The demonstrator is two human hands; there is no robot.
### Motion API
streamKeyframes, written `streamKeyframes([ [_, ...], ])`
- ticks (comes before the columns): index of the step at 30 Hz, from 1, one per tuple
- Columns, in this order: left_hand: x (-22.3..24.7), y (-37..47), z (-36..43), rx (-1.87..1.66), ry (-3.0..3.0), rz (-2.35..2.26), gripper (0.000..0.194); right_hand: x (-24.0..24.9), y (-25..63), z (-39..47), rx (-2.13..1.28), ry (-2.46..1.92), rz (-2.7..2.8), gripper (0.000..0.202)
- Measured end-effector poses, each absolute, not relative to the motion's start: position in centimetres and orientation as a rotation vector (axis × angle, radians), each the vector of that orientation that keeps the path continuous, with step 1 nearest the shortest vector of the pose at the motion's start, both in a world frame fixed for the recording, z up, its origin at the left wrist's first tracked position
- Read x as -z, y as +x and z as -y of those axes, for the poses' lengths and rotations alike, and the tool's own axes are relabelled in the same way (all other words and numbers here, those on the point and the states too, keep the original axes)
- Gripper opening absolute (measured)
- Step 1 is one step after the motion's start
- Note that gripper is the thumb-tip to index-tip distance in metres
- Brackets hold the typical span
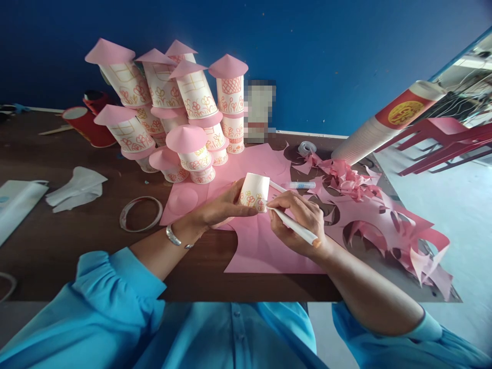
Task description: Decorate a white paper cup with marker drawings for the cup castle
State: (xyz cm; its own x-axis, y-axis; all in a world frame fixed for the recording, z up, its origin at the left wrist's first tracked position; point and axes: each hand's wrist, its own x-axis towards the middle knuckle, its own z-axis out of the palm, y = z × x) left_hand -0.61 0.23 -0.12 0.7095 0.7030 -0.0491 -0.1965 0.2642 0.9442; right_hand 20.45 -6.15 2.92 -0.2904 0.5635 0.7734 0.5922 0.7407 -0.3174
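Blue sleeves [130, 277]: nearest my camera, reaching in from both sides over the near edge of the dark table [200, 264].
Bracelet [172, 234]: silver, worn on my left wrist.
Left hand [226, 207]: I hold a white paper cup [253, 188] over the pink sheets, the grip clamped around it, thumb along its lower part.
Right hand [300, 218]: my grip is clamped on a white marker [294, 227] with an orange end, its tip at the cup's lower right, beside drawn flowers.
Pink sheets [265, 246]: spread flat beneath both hands.
Tape ring [141, 213]: I see it lying flat, left of the sheets.
Tube [302, 185]: blue-labelled, just beyond my right hand.
Pink scraps [372, 218]: curled and cut through with round holes, heaped to the right.
White paper [79, 189]: crumpled, on the table's left side.
Towers [200, 92]: decorated cups stand stacked under pink cone roofs, clustered beyond my left hand.
Cup stack [384, 128]: tall, appearing tilted in my view, a red band near its upper end.
Red stool [442, 133]: past the table's right edge.
Blue wall [326, 61]: the backdrop behind the towers.
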Motion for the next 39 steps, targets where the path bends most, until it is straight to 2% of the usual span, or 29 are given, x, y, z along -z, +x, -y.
streamKeyframes([
  [6,-0.1,-0.6,-0.1,-0.634,1.141,-0.525,0.079,-3.2,20.5,6.3,-0.005,-0.861,1.949,0.023],
  [12,0.3,-0.7,-0.4,-0.667,1.106,-0.449,0.074,-3.4,21.2,6.6,-0.194,-0.95,1.741,0.012],
  [22,-0.8,-0.2,-0.1,-0.686,1.063,-0.342,0.06,-3.1,21.1,6.3,-0.235,-0.977,1.763,0.008],
  [30,0.8,-0.6,-0.5,-0.672,1.206,-0.465,0.091,-3.1,20.9,6.3,-0.197,-0.913,1.865,0.014],
  [39,1.1,-0.4,-0.4,-0.715,1.216,-0.526,0.085,-3.1,20.9,6.4,-0.193,-0.854,1.882,0.015],
])
